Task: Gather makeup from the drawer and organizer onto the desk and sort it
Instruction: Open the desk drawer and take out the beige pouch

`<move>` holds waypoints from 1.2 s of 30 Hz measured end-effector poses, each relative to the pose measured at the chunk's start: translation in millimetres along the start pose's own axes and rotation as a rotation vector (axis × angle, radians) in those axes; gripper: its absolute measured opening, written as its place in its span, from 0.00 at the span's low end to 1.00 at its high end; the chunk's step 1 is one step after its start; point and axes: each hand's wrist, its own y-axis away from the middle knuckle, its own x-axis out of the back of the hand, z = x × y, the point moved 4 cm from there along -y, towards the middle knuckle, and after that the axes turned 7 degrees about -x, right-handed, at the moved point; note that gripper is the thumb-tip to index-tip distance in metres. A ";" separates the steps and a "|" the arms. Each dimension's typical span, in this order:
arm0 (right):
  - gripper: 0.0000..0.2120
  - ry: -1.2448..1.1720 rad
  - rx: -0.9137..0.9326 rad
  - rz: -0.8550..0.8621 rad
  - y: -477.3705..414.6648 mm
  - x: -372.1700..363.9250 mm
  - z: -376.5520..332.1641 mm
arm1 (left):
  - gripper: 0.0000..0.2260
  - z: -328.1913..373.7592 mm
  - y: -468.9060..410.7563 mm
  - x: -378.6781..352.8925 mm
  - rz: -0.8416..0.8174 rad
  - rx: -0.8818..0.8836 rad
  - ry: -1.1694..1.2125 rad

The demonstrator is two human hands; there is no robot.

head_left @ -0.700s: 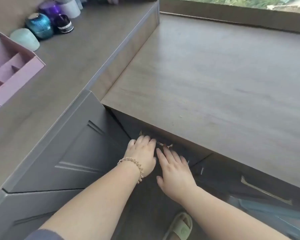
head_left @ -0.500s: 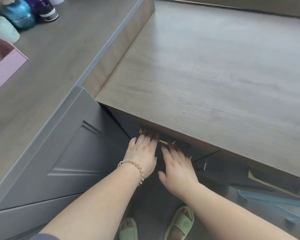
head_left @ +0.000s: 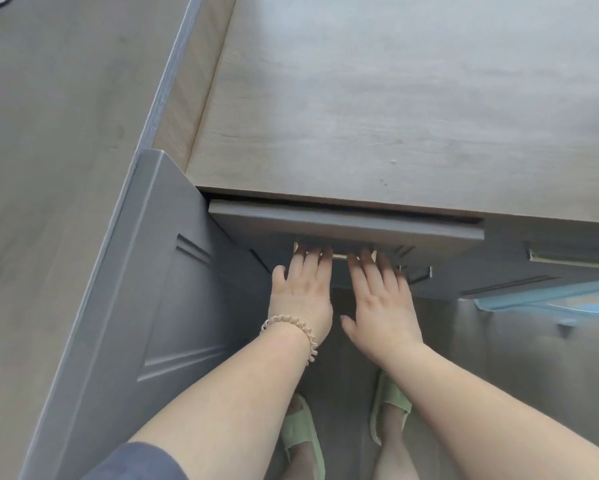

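The grey drawer (head_left: 343, 225) under the wooden desk top (head_left: 395, 98) stands pulled out a little, with a dark gap along its back edge. Its inside is hidden. A gold handle (head_left: 339, 256) runs under the drawer front. My left hand (head_left: 301, 289), with a beaded band at the wrist, has its fingers curled up under the handle. My right hand (head_left: 381, 296) grips the same handle just to the right. No makeup shows in this view.
A taller grey cabinet (head_left: 145, 289) with a panelled door stands to the left, its wooden top (head_left: 66, 116) higher than the desk. A second gold handle (head_left: 573, 259) sits at the right, above a light blue thing (head_left: 547, 299). My feet in green slippers (head_left: 301, 441) stand on the floor.
The drawer has slid out from under the desk top toward me. The view has tilted down, so the pink organizer and jars on the left have left the frame.
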 end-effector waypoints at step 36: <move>0.42 0.083 0.170 0.067 96.0 52.6 23.7 | 0.34 19.8 101.7 51.0 -0.061 -0.031 -0.096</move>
